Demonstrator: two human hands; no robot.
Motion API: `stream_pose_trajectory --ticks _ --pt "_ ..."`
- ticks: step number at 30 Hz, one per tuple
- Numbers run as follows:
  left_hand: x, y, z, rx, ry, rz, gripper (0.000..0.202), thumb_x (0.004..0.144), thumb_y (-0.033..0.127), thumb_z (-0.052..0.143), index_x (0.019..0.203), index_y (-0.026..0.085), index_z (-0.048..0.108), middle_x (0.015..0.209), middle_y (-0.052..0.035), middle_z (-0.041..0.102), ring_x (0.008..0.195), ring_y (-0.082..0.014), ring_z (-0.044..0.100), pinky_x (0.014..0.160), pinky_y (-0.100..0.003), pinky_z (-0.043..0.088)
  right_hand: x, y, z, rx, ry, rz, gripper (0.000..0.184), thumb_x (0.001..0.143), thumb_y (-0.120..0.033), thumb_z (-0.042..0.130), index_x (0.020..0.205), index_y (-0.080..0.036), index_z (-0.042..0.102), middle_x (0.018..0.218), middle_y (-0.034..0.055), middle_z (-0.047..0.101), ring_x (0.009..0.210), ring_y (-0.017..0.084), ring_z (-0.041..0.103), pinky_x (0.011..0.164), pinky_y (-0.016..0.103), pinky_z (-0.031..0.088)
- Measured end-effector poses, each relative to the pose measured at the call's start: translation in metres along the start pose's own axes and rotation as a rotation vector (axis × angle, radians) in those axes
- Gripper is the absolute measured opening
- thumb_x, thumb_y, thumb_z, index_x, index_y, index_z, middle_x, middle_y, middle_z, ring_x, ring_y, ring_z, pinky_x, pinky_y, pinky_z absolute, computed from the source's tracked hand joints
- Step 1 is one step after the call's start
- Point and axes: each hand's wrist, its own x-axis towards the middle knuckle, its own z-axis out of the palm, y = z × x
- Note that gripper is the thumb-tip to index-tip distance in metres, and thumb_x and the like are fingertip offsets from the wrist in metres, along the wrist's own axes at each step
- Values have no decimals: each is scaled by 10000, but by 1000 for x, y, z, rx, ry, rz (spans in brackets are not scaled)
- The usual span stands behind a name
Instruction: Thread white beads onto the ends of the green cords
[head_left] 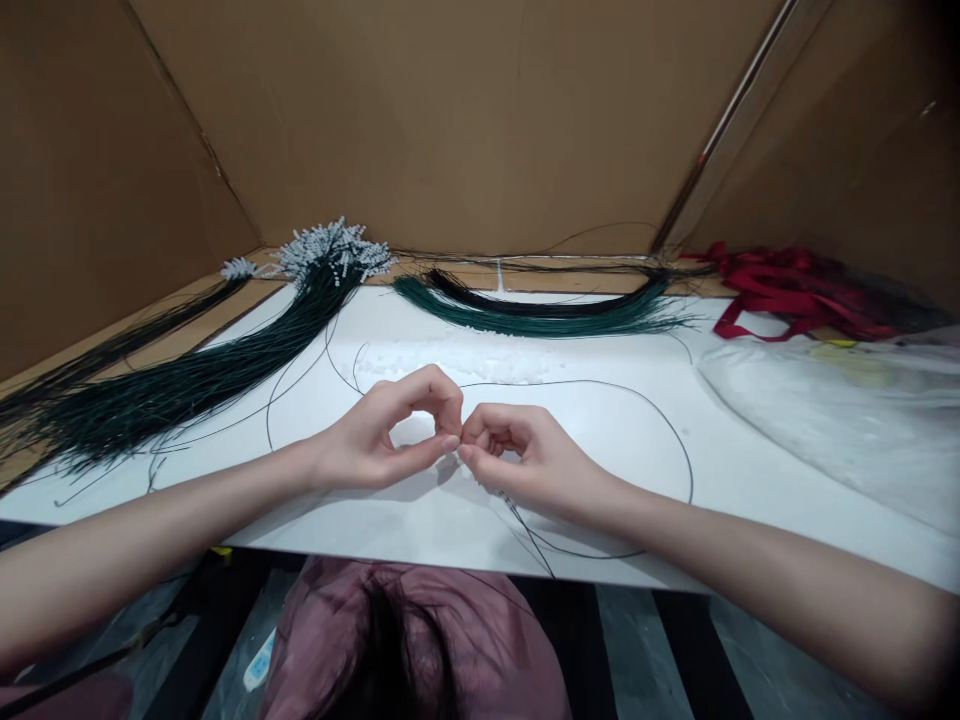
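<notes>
My left hand [382, 435] and my right hand [517, 455] meet fingertip to fingertip above the white table top [615, 440]. Both are closed in a pinch at the same spot. A thin dark wire [679, 440] loops out to the right across the table and runs back under my right hand, trailing off the front edge. What sits between my left fingertips is too small to make out; it may be a tiny bead. A patch of small clear beads [465, 358] lies on the table just beyond my hands.
A long bundle of dark green wires with white beaded tips [225, 365] lies at the left. A curved bundle of green and black wires [540, 310] is at the back. Red ribbons [795, 290] and a clear plastic bag [840, 410] are at the right. Cardboard walls surround the table.
</notes>
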Motion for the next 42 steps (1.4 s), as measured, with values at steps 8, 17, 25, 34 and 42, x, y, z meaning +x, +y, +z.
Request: stream_pose_trajectory --ticks 8,17,25,34,42 --pt "1 -1 2 -26 -7 -12 174 876 123 650 986 173 525 885 -31 585 795 -135 617 745 -275 520 -2 2 2 -142 38 -32 50 748 -147 600 701 -161 590 600 -25 536 576 101 494 566 230 405" --pt "0 1 6 2 5 14 196 855 92 647 953 181 502 873 -28 604 782 -123 607 721 -240 511 -1 0 3 -86 51 -20 89 694 -140 586 642 -173 521 600 -38 479 578 96 430 556 236 364" --pt "4 -1 -1 -69 65 21 225 847 76 667 947 181 496 846 -20 604 747 -110 599 709 -233 506 -2 -4 1 -13 22 31 49 689 -142 574 659 -169 547 611 -38 476 592 96 425 564 234 338" --pt "3 -1 -1 -87 29 -9 213 865 113 670 966 179 495 851 -28 614 754 -118 611 723 -245 521 1 -3 -4 126 -40 28 125 831 -220 556 733 -153 593 659 -18 514 610 106 458 572 240 346" --pt "5 0 -3 -85 65 28 232 846 77 678 949 176 495 838 -19 597 730 -105 602 696 -227 513 3 -1 -7 154 -84 69 159 828 -235 593 697 -146 598 599 -28 499 570 100 458 559 241 332"
